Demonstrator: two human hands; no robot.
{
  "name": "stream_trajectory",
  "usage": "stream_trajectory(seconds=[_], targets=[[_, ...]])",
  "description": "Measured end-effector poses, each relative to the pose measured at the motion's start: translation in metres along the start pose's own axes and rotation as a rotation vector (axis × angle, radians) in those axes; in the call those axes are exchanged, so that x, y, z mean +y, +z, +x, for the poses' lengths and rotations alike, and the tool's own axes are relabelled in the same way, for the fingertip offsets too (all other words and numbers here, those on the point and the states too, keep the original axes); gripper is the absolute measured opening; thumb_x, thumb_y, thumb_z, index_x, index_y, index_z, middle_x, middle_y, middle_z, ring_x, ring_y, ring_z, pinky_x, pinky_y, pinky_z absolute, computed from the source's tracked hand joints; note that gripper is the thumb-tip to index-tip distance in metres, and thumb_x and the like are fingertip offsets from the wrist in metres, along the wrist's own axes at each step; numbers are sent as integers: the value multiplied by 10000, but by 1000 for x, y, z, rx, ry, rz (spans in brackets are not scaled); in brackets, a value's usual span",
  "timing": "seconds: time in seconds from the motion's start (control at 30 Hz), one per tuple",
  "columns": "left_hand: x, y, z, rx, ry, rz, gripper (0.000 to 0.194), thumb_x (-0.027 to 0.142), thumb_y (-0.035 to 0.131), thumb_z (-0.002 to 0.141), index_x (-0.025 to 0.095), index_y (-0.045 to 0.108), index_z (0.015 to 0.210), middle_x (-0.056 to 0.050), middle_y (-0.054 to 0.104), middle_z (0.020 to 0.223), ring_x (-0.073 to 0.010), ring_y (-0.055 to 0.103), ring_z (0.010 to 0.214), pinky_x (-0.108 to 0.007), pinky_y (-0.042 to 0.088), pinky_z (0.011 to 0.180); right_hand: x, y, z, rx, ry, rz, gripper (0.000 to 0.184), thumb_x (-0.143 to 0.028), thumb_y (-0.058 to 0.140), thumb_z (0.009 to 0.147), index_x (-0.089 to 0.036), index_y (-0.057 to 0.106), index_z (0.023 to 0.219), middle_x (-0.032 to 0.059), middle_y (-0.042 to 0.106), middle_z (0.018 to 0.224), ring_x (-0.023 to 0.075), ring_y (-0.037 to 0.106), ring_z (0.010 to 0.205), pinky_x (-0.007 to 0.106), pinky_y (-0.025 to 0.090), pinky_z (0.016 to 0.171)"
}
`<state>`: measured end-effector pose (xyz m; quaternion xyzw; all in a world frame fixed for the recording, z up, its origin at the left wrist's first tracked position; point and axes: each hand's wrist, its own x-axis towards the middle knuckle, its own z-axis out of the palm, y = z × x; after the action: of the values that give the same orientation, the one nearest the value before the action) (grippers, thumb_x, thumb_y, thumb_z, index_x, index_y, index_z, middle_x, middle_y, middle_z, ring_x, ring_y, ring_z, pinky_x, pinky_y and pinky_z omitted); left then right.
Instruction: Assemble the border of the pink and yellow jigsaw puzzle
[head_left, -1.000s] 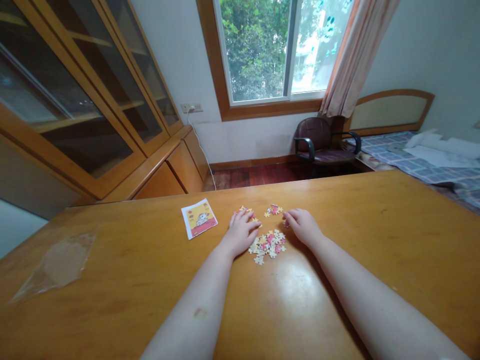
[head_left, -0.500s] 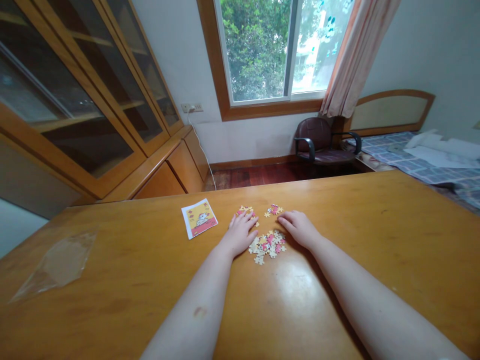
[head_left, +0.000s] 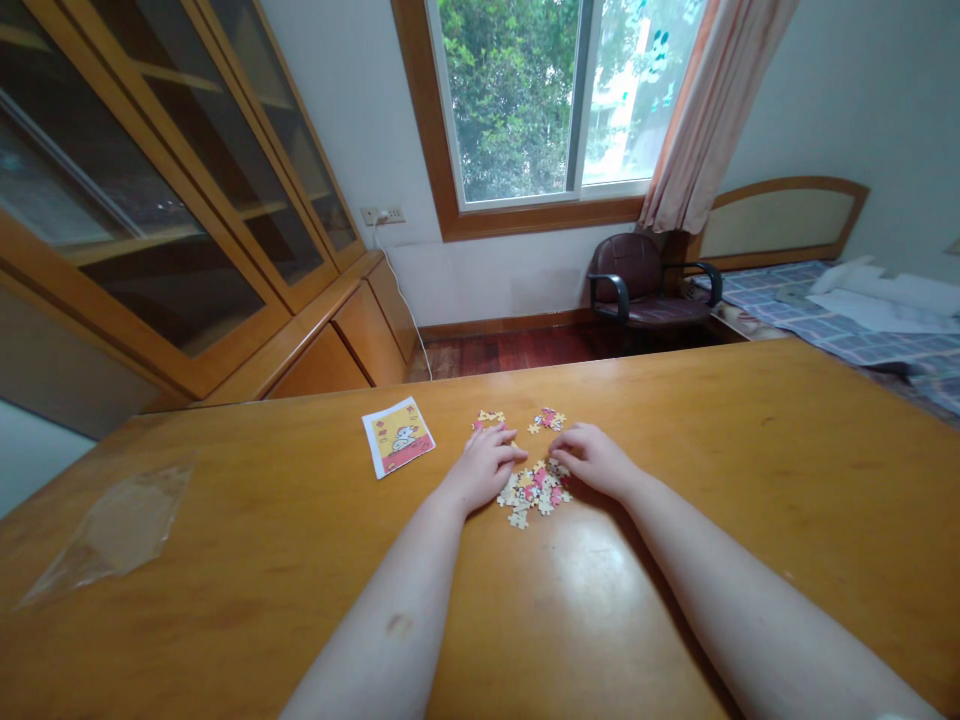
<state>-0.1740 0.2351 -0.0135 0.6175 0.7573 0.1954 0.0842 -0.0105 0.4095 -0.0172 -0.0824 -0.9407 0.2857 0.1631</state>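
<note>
Loose jigsaw puzzle pieces (head_left: 534, 490) lie in a heap on the wooden table, some face down and pale, others pink and yellow. My left hand (head_left: 486, 462) rests at the heap's upper left, fingers stretched out and slightly apart. It partly covers a partly joined group of yellow and pink pieces (head_left: 491, 416) beyond it. At the heap's upper right is my right hand (head_left: 592, 458), its fingers bent and a little apart, with the tips by the edge pieces. No piece shows in either hand. A smaller cluster of pieces (head_left: 548, 420) lies just beyond the right fingertips.
A picture card (head_left: 403, 440) with a white animal on yellow and pink lies left of the pieces. Farther left is a clear plastic bag (head_left: 124, 520). Past the table (head_left: 675, 400) stand a glass-door cabinet (head_left: 225, 200), an armchair (head_left: 634, 285) and a bed (head_left: 795, 290).
My right hand has shifted slightly left and its fingers have parted over the heap's edge. My left fingers have slid a little to the right, towards the heap.
</note>
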Motion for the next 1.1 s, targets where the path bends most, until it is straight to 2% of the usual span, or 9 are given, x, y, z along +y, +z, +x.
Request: stream_trajectory(seconds=[0.13, 0.3, 0.47, 0.77, 0.87, 0.97, 1.1], targets=[[-3, 2, 1, 28, 10, 7, 316, 213, 468, 879, 291, 699, 1080, -35, 569, 1316, -245, 410, 1308, -495, 279, 1124, 0, 5, 0, -51, -96, -60, 174, -236, 570, 856, -247, 728, 927, 41, 698, 922, 193, 597, 875, 352, 419, 851], [-4, 3, 1, 61, 10, 14, 303, 216, 471, 876, 268, 700, 1066, -39, 593, 1276, -233, 448, 1269, -447, 330, 1103, 5, 6, 1, -22, -10, -156, 123, -278, 624, 835, -235, 730, 882, 60, 665, 928, 202, 578, 882, 354, 424, 835], [-5, 3, 2, 77, -3, 9, 294, 211, 475, 872, 247, 699, 1060, -47, 589, 1284, -233, 457, 1261, -438, 337, 1099, 10, 9, 3, 8, 35, -140, 64, -257, 659, 813, -211, 694, 787, 43, 666, 875, 185, 572, 844, 324, 418, 811], [-5, 5, 2, 66, 14, 11, 296, 205, 474, 871, 266, 698, 1055, -36, 591, 1277, -232, 452, 1261, -449, 333, 1101, 11, 6, 3, 95, 141, -202, 97, -286, 676, 801, -209, 698, 746, 29, 680, 794, 181, 569, 788, 296, 404, 749], [-3, 4, 2, 55, 5, 8, 301, 204, 474, 870, 263, 695, 1066, -39, 584, 1288, -235, 441, 1272, -455, 317, 1111, 12, 8, 3, 33, 124, -220, 74, -262, 670, 805, -222, 727, 778, 35, 695, 826, 187, 575, 807, 307, 401, 769], [-2, 4, 1, 36, -2, -2, 309, 222, 472, 880, 270, 681, 1103, -42, 564, 1312, -240, 414, 1297, -464, 289, 1124, 8, 9, 3, -33, 87, -214, 129, -276, 624, 846, -238, 747, 851, 45, 699, 874, 190, 575, 840, 327, 396, 809], [3, 3, -2, -34, -2, -13, 383, 350, 516, 882, 330, 579, 1259, -41, 442, 1436, -283, 305, 1369, -536, 208, 1138, -3, 9, 0, -84, 22, -192, 229, -332, 557, 893, -297, 709, 1060, 53, 664, 1055, 215, 542, 962, 383, 371, 875]])
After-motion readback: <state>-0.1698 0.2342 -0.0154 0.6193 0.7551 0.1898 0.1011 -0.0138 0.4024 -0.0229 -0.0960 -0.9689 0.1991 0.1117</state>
